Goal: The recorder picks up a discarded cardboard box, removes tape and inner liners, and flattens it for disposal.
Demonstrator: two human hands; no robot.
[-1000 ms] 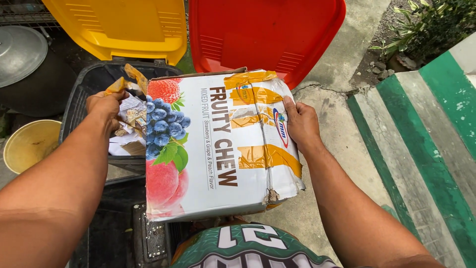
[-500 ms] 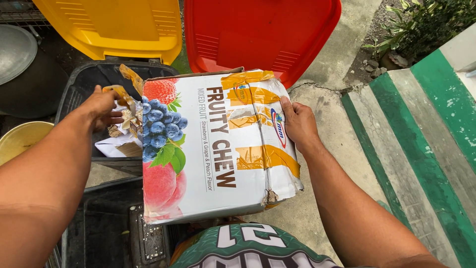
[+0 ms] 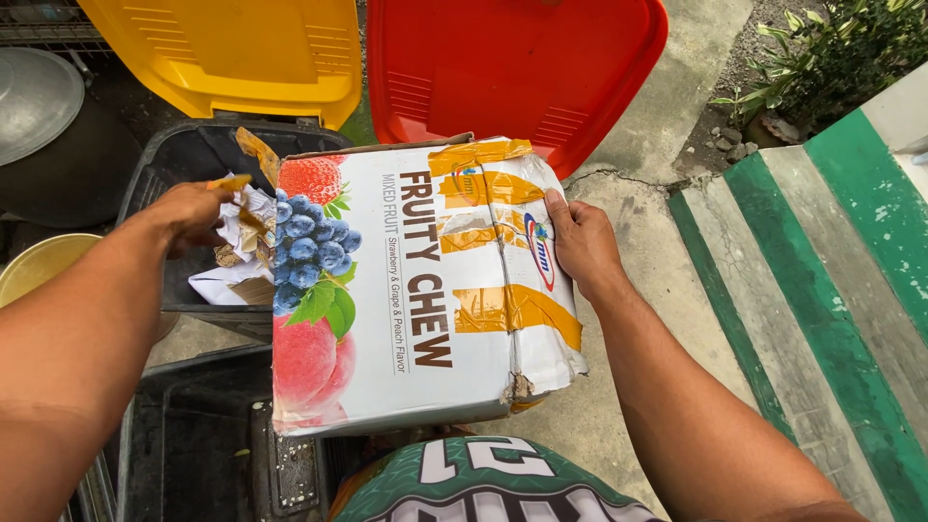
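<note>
Resting on the person's lap, a white cardboard box [image 3: 425,290] printed with fruit pictures and patched with brown tape sits tipped toward an open black bin [image 3: 184,159]. The right hand [image 3: 580,242] lies flat against the taped end of the box, fingers [image 3: 559,208] spread along its edge and steadying it. The left hand [image 3: 193,215] reaches to the box's open end, fingers curled around crumpled paper scraps [image 3: 242,242] that sit right at the box's mouth, above the bin. A torn flap [image 3: 256,155] of the box sticks up just beside that hand. Behind the black bin stands its raised yellow lid [image 3: 242,53], and next to it a raised red lid [image 3: 512,63]. A second black bin [image 3: 193,445] sits below the box on the left. A metal basin [image 3: 34,97] and a yellow bowl [image 3: 34,271] lie at the far left. Green and white painted steps [image 3: 822,251] run along the right, on cracked concrete ground [image 3: 638,222].
</note>
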